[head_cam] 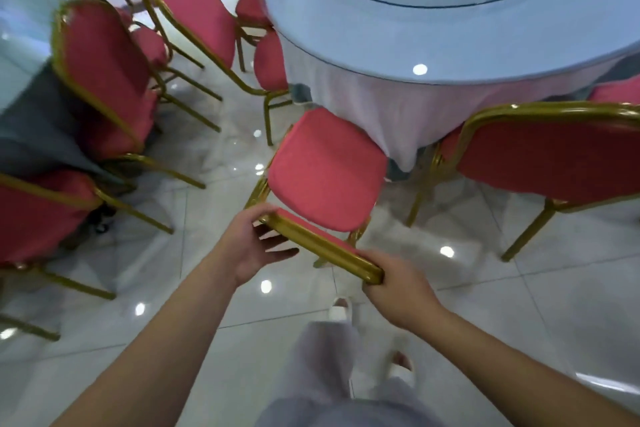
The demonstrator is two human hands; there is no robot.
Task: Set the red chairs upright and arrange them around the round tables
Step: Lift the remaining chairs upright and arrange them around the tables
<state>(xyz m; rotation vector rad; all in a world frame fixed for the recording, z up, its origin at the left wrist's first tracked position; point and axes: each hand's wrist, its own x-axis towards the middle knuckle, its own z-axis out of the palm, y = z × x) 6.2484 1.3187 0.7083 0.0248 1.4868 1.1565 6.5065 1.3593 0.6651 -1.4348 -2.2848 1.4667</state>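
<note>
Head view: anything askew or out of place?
The chair, held at its back rail by the left hand and right hand, sits skewed to the table, one seat corner at the hanging cloth. The left chair looks tipped, though lens distortion makes that uncertain.

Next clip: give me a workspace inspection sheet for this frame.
Surface: glossy tiled floor, light reflections.
Job's things: held chair upright, seat facing the round table; neighbouring chair upright to its right.
Clutter: grey cloth draped at left.
Hands: left hand and right hand hold the held chair's gold top rail.
Cables: nothing seen.
Surroundings: second table and more red chairs at left.
</note>
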